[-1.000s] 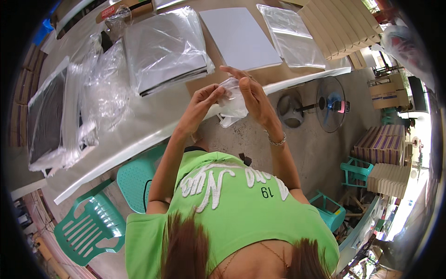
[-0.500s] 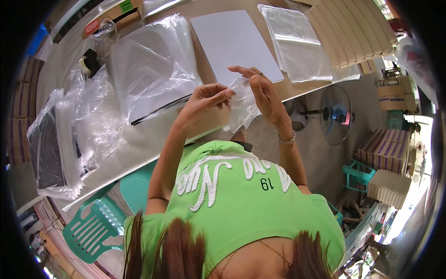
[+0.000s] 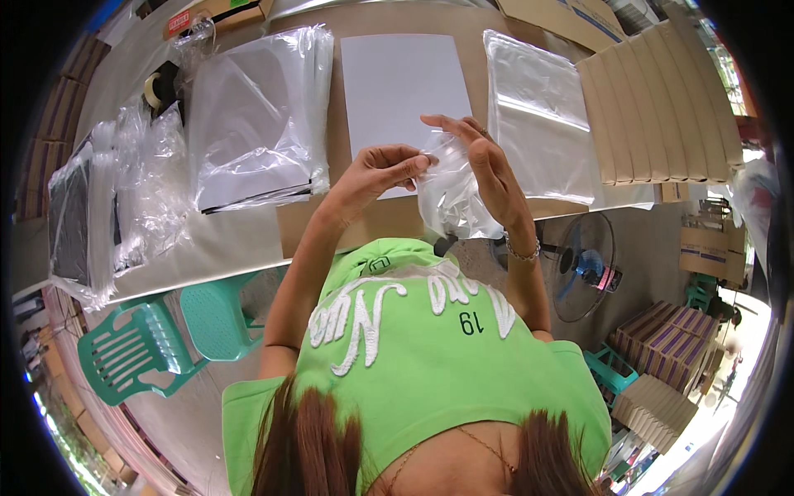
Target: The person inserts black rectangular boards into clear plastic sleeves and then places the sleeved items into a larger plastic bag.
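Observation:
A clear plastic bag (image 3: 453,194) hangs crumpled between my hands at the table's near edge. My left hand (image 3: 385,171) pinches its upper left edge between thumb and fingertips. At its right side is my right hand (image 3: 488,169), fingers stretched out and spread, the palm side against the plastic. Beyond my hands lies a stack of white paper sheets (image 3: 401,83), its near part partly hidden by them. To the left rests a pile of clear plastic sleeves (image 3: 256,116) with white and dark sheets in it. On the right sits a stack of flat clear bags (image 3: 538,124).
A row of folded brown cardboard (image 3: 662,107) fills the table's right end. Crumpled clear packages (image 3: 153,190) and a tape roll (image 3: 152,91) lie at the left. A fan (image 3: 583,264) stands right of me; a green chair (image 3: 136,347) and green stool (image 3: 217,318) are at left.
My view has turned, so the table now lies straighter across it. The plastic bag has spread wider between my hands, with the left still pinching its edge.

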The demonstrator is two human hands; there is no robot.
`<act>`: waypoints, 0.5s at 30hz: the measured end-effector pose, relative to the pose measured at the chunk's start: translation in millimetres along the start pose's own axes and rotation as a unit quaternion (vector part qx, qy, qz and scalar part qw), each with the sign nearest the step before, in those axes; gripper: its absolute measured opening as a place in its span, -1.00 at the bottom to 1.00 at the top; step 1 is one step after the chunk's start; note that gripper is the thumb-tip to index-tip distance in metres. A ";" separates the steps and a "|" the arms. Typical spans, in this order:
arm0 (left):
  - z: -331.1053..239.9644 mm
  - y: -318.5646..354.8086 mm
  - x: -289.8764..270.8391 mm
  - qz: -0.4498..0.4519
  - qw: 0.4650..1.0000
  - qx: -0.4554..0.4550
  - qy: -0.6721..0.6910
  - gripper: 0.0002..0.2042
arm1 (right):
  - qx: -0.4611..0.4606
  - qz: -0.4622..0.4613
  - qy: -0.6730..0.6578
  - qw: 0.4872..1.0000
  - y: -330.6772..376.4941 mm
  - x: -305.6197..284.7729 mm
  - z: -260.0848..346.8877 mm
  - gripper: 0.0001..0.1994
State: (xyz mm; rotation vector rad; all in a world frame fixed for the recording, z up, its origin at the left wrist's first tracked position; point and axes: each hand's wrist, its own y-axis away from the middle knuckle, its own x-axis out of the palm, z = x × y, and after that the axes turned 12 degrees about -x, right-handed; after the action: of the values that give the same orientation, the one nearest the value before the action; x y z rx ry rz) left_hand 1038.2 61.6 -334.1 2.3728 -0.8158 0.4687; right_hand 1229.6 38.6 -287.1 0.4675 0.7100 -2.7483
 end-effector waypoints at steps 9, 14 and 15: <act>-5.0 -9.4 -5.0 0.005 1.000 0.005 0.010 -0.75 | -0.091 0.104 0.185 0.973 -16.8 -12.5 1.9 -0.64; -14.4 1.6 -10.0 -0.003 1.000 0.001 0.018 -0.77 | -0.146 0.089 0.176 0.970 -28.0 2.1 -3.1 -0.71; -16.2 4.8 -11.9 -0.001 1.000 -0.008 0.030 -0.78 | -0.153 0.077 0.169 0.971 -28.4 6.7 -4.5 -0.72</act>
State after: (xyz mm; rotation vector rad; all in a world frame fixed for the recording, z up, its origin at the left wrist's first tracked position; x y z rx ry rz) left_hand 1023.9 73.9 -325.5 2.3341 -0.7861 0.5284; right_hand 1215.3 63.7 -281.4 0.8880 1.1067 -2.3797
